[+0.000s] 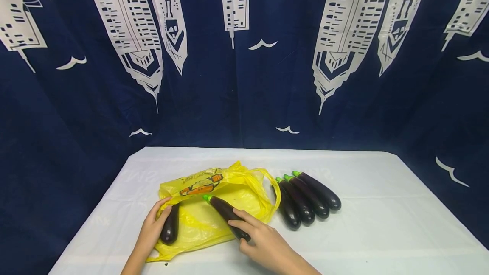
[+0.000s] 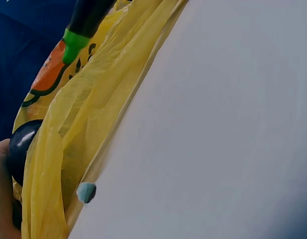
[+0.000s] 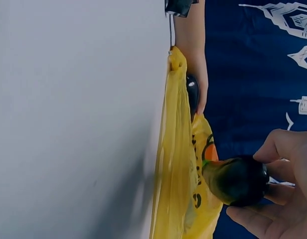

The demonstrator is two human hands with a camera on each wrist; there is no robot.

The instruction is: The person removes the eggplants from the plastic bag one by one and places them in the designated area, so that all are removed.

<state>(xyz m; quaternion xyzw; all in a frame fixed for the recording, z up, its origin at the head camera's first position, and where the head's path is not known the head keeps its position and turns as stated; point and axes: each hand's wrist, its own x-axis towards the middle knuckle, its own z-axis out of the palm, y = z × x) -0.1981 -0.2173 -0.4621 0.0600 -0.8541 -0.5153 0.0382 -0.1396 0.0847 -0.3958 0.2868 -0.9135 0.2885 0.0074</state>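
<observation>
A yellow plastic bag (image 1: 198,230) lies on its side with its mouth toward me. At its left edge my left hand (image 1: 150,228) pinches the upper rim of the mouth. Beside those fingers one dark eggplant (image 1: 170,229) lies in the bag, its stem end hidden under the plastic. My right hand (image 1: 267,243) grips another eggplant (image 1: 225,213) near its rounded end. This one's green stem points up and left into the mouth. In the right wrist view, fingers and thumb surround the held eggplant (image 3: 235,181), above the bag's lower layer.
Several more eggplants (image 1: 307,198) lie side by side to the right of the bag, the leftmost close to a bag handle (image 1: 276,186). All rest on a white-covered table (image 1: 382,224). A dark blue curtain (image 1: 237,96) with white building prints hangs behind.
</observation>
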